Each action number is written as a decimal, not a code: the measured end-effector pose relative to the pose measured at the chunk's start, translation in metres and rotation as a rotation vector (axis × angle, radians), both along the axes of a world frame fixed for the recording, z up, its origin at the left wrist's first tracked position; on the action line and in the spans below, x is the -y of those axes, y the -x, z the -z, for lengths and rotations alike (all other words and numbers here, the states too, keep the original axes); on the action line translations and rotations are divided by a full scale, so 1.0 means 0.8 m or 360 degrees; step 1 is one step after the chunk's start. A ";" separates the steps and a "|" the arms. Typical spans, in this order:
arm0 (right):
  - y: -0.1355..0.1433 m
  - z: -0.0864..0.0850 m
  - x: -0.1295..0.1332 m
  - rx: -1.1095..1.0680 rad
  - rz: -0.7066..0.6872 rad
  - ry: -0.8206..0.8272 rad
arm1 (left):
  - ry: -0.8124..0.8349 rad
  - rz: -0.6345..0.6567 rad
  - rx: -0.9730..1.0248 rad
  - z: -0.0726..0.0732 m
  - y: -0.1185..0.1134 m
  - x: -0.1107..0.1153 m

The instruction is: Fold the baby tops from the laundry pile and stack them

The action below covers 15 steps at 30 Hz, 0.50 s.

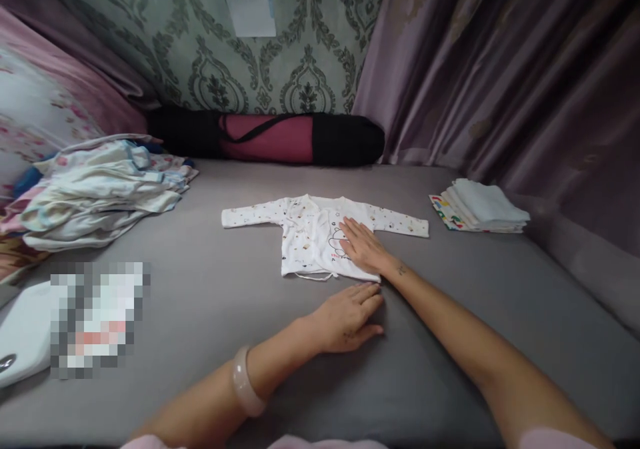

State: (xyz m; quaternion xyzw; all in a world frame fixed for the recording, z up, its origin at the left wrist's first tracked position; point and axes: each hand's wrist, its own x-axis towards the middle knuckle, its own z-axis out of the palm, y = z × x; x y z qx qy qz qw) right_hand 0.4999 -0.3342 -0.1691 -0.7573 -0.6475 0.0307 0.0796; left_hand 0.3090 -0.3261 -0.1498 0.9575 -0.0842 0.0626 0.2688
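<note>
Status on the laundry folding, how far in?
Done: a small folded stack sits at the right edge of the grey bed. In hand: a white baby shirt lies spread flat, sleeves out, right hand pressed on it, left hand flat on the sheet beside its hem. Left: an unfolded heap of clothes at the left.

Both arms are bare from wrist to near the shoulder, with pale pink sleeves just showing at the bottom edge. A thick, smooth, pale pinkish bangle (246, 382) circles the left wrist. The right wrist bears a small dark mark (401, 270), like a tattoo
</note>
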 end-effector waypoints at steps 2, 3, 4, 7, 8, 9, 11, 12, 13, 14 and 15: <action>0.007 0.000 0.015 -0.0008 -0.0079 0.0045 | 0.0092 -0.0009 -0.0013 -0.008 0.021 -0.018; 0.011 0.000 0.023 -0.0012 -0.0118 0.0061 | 0.0125 -0.0051 -0.0022 -0.011 0.031 -0.027; 0.015 -0.001 0.031 -0.0018 -0.0157 0.0070 | 0.0144 -0.0119 -0.0025 -0.012 0.041 -0.037; 0.029 -0.006 0.052 -0.0042 -0.0257 0.0078 | 0.0146 -0.0410 0.0013 -0.011 0.069 -0.066; 0.033 -0.009 0.059 -0.0044 -0.0281 0.0082 | 0.0136 -0.0510 0.0030 -0.009 0.077 -0.075; 0.037 -0.011 0.064 -0.0043 -0.0300 0.0088 | 0.0122 -0.0607 0.0047 -0.007 0.085 -0.083; 0.045 -0.015 0.075 -0.0041 -0.0330 0.0105 | 0.0087 -0.0788 0.0084 -0.002 0.099 -0.098; 0.049 -0.016 0.080 -0.0044 -0.0342 0.0111 | 0.0069 -0.0873 0.0099 0.000 0.106 -0.105; 0.053 -0.018 0.086 -0.0053 -0.0354 0.0116 | 0.0055 -0.0952 0.0105 0.003 0.112 -0.110; 0.058 -0.020 0.092 -0.0067 -0.0363 0.0119 | 0.0044 -0.1023 0.0103 0.005 0.117 -0.115; 0.062 -0.022 0.098 -0.0088 -0.0369 0.0124 | 0.0037 -0.1084 0.0094 0.008 0.123 -0.119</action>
